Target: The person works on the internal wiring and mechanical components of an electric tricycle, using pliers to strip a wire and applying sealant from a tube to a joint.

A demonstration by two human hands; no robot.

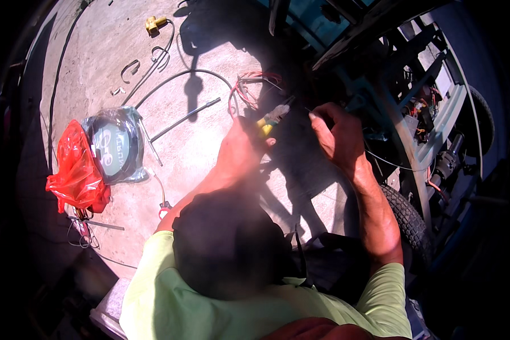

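Note:
My left hand [245, 143] is closed around a pair of pliers [276, 116] with yellow-and-green handles. Their metal jaws point up and to the right, toward the dark shadow. Across from them, my right hand [341, 136] is raised with thumb and forefinger pressed together. A thin, short tip shows by these fingers, but what they hold is too small to name. Just beyond the pliers, a loose bundle of red wire [248, 93] lies on the concrete. A dark rounded shape [232, 249] covers the lower middle, between my arms.
Left of my arm lie a T-handle socket wrench [187, 118], a plastic-wrapped round package [114, 148] and a red plastic bag [76, 170]. Farther off is a yellow fitting [155, 25] on a cable. A vehicle frame [408, 133] with wiring and a tyre [405, 218] stands close on the right.

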